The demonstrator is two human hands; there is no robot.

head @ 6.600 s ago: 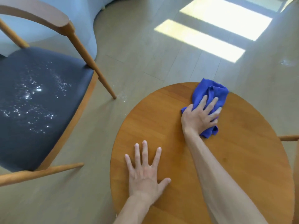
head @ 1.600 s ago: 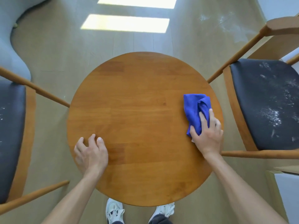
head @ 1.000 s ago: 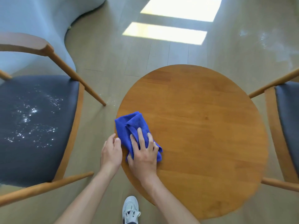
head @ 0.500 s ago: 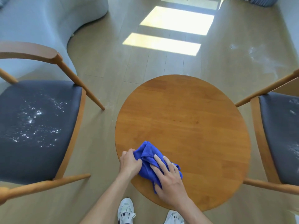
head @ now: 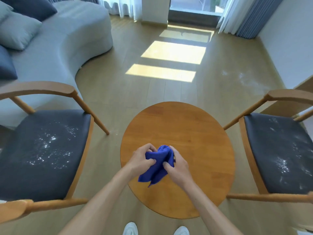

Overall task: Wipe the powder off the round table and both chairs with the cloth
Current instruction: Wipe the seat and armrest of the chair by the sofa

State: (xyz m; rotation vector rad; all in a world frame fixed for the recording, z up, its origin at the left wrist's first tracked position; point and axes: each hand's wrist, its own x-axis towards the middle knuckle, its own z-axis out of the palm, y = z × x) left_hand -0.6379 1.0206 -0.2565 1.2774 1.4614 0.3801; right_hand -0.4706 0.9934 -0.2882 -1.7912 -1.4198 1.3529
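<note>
Both hands hold the bunched blue cloth (head: 158, 164) above the round table (head: 194, 133), left hand (head: 141, 160) and right hand (head: 177, 165) gripping opposite sides; white powder speckles the left chair (head: 44, 150) and right chair (head: 279, 153)

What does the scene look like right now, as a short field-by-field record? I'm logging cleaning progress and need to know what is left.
cloth: blue cloth, bunched, held above the table
left hand: left hand grips the cloth's left side
right hand: right hand grips the cloth's right side
round table: round table top shows no visible powder
left chair: left chair seat speckled with white powder
right chair: right chair seat streaked with white powder
floor: floor has a whitish smear near the right wall
remaining: both chair seats
</note>
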